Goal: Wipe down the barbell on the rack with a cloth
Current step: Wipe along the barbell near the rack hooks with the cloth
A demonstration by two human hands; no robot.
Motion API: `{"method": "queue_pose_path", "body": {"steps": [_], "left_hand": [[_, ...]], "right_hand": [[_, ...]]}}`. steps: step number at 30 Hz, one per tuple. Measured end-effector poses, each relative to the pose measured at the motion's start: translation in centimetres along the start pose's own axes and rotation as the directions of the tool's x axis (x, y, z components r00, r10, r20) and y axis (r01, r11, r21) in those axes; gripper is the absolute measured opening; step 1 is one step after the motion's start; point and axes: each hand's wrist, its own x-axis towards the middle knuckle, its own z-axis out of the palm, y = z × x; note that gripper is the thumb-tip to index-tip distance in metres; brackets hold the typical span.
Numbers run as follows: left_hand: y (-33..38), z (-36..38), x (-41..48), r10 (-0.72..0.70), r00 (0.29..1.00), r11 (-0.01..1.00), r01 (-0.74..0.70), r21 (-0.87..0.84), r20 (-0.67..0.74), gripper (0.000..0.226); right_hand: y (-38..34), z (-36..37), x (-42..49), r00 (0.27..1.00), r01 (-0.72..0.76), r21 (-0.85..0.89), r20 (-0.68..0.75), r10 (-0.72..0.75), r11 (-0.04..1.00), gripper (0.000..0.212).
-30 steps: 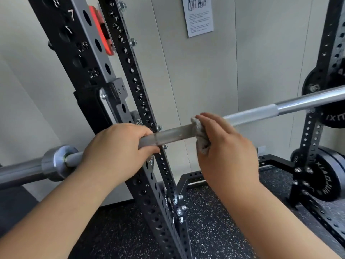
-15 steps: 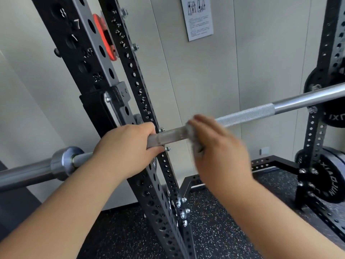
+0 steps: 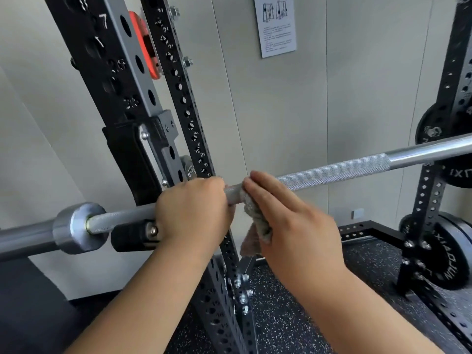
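Observation:
A steel barbell [image 3: 332,172] runs from lower left to upper right across the black rack [image 3: 115,80]. Its collar [image 3: 74,226] sits left of the rack upright. My left hand [image 3: 194,210] is wrapped around the shaft just right of the rack hook. Right beside it, my right hand [image 3: 288,221] presses a grey cloth [image 3: 254,213] around the knurled shaft, with the cloth's loose end hanging below the bar. The two hands almost touch.
Black weight plates [image 3: 444,254] hang on the right upright [image 3: 434,190], with another plate higher up. A second perforated upright [image 3: 178,80] stands behind the bar. A paper notice [image 3: 278,24] is stuck on the wall. Speckled rubber flooring [image 3: 281,315] lies below.
My right hand with the cloth has slid left along the bar, closing up to my left hand. The view has shifted right, so the collar and hook show more.

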Motion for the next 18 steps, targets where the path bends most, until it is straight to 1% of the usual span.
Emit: {"method": "queue_pose_path", "body": {"steps": [1, 3, 5, 6, 7, 8, 9, 10, 11, 13, 15, 17, 18], "left_hand": [[0.0, 0.3, -0.1, 0.023, 0.999, 0.999, -0.025, -0.038, -0.049, 0.044], [-0.2, 0.8, -0.1, 0.025, 0.992, 0.996, -0.036, -0.082, -0.122, 0.049], [-0.4, 1.0, -0.1, 0.038, 0.995, 0.997, -0.044, -0.060, -0.092, 0.046], [-0.5, 0.8, -0.1, 0.055, 0.997, 0.998, -0.058, -0.035, -0.061, 0.045], [-0.6, 0.6, -0.1, 0.073, 0.997, 0.997, -0.074, -0.024, -0.026, 0.049], [-0.8, 0.1, 0.0, 0.084, 0.996, 0.996, -0.083, -0.033, 0.022, 0.057], [-0.9, -0.5, 0.2, 0.100, 0.992, 0.993, -0.096, -0.063, 0.073, 0.066], [-1.0, -1.1, 0.6, 0.122, 0.985, 0.989, -0.109, -0.104, 0.123, 0.074], [-1.1, -1.5, 1.0, 0.146, 0.974, 0.982, -0.121, -0.147, 0.175, 0.081], [-1.2, -1.7, 1.7, 0.198, 0.953, 0.965, -0.148, -0.215, 0.231, 0.089], [-0.8, -1.4, 2.0, 0.222, 0.952, 0.960, -0.175, -0.219, 0.211, 0.094], [-0.2, -1.1, 1.9, 0.189, 0.967, 0.972, -0.159, -0.173, 0.169, 0.099], [-0.1, -0.9, 1.7, 0.155, 0.978, 0.978, -0.132, -0.161, 0.142, 0.102]], "right_hand": [[0.7, -0.5, 0.1, 1.000, -0.025, -0.006, -0.004, 0.025, 1.000, 0.048], [1.9, -1.4, 0.1, 0.988, -0.132, 0.012, -0.079, 0.133, 0.991, 0.042], [1.9, -1.4, 0.0, 0.971, -0.191, 0.036, -0.137, 0.194, 0.981, 0.040], [1.5, -1.2, 0.0, 0.974, -0.179, 0.053, -0.131, 0.184, 0.982, 0.044], [1.0, -0.9, 0.0, 0.983, -0.143, 0.078, -0.104, 0.151, 0.987, 0.049], [0.7, -0.8, 0.2, 0.993, -0.102, 0.096, -0.054, 0.108, 0.990, 0.047], [0.9, -1.0, 0.5, 0.998, -0.068, 0.092, -0.001, 0.069, 0.993, 0.041], [1.3, -1.3, 0.9, 0.998, -0.055, 0.073, 0.041, 0.052, 0.996, 0.038], [1.9, -1.7, 1.2, 0.996, -0.070, 0.057, 0.060, 0.066, 0.996, 0.037], [2.9, -2.3, 1.5, 0.989, -0.146, 0.057, 0.042, 0.144, 0.988, 0.036], [2.8, -2.3, 1.1, 0.980, -0.199, 0.068, 0.020, 0.198, 0.978, 0.048], [1.9, -1.6, 0.4, 0.987, -0.157, 0.066, 0.026, 0.156, 0.985, 0.059], [1.6, -1.5, 0.2, 0.993, -0.116, 0.068, 0.036, 0.114, 0.991, 0.057]]}}
